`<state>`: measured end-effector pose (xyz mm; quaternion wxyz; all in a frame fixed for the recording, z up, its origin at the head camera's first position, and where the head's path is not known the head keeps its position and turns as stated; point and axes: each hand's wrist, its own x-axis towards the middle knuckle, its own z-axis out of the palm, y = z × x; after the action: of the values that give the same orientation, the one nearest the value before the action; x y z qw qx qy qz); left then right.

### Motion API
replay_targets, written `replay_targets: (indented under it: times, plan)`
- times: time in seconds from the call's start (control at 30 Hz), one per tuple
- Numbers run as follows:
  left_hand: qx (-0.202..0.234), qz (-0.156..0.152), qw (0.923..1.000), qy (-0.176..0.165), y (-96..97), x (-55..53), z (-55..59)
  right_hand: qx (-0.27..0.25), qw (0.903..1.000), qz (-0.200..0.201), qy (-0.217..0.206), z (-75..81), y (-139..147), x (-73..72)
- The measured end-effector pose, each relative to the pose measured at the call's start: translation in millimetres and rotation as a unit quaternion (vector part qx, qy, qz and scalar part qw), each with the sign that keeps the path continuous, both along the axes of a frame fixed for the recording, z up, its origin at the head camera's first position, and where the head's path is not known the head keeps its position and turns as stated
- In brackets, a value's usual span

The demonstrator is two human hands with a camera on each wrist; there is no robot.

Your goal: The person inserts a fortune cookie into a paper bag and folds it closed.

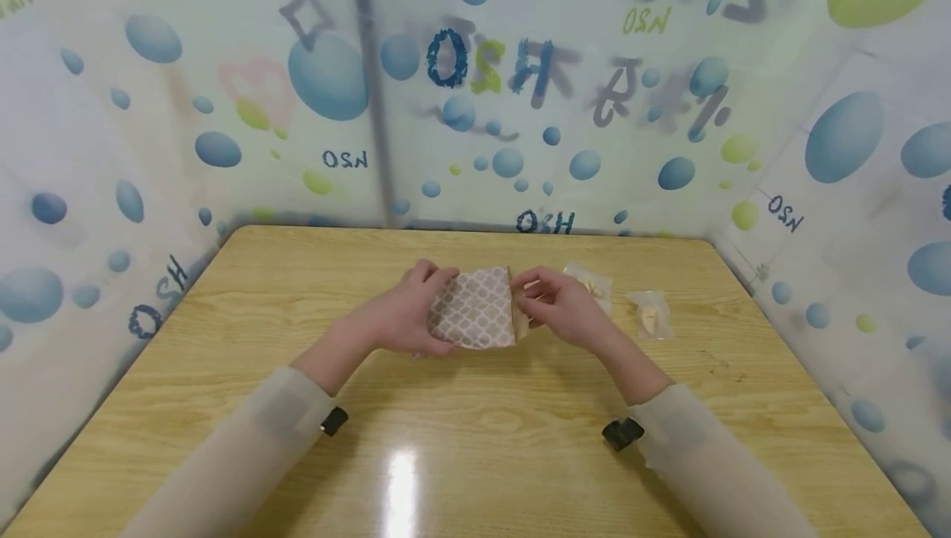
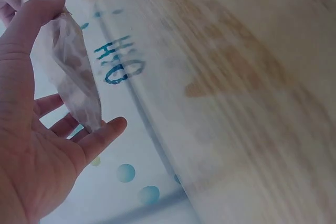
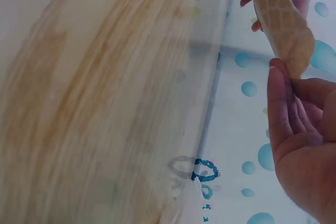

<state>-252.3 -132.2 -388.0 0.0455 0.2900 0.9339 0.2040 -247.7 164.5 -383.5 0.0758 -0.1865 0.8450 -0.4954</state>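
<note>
A small patterned pouch [image 1: 475,309], beige with a white lattice, is held above the table in the head view. My left hand [image 1: 407,313] grips its left part, the thumb at the near edge and the fingers at the far edge. At the opposite end, the fingers of my right hand [image 1: 568,307] pinch the plain tan edge. The right wrist view shows the tan underside of the pouch [image 3: 286,30] between the right thumb and fingertips. In the left wrist view a crumpled, pale side of the pouch [image 2: 76,72] faces the camera.
Two small clear plastic bags lie to the right: one bag [image 1: 650,317] with a pale piece inside, another bag [image 1: 594,284] partly behind the right hand. The wooden table [image 1: 490,455] meets patterned walls [image 1: 461,150] at the back and sides.
</note>
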Motion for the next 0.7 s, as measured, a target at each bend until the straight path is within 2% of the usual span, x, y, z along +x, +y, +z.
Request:
replay_targets:
  times: [0.17,0.27,0.47,0.7]
  plan:
    - [-0.002,-0.013,0.9995,0.03,2.9,1.4,0.2,-0.044,0.9988,-0.014,-0.013,0.9,-2.0,0.7]
    - [-0.002,-0.027,0.999,0.035,6.5,2.4,-0.2,-0.06,0.9978,-0.016,-0.021,1.7,-3.9,1.5]
    - [0.019,-0.028,0.9993,0.013,9.1,3.5,-2.3,-0.073,0.9969,-0.016,-0.022,2.8,-5.4,3.4]
    - [0.079,-0.039,0.9961,-0.009,0.7,2.2,-5.5,-0.064,0.9973,-0.033,-0.015,-0.7,-1.9,4.2]
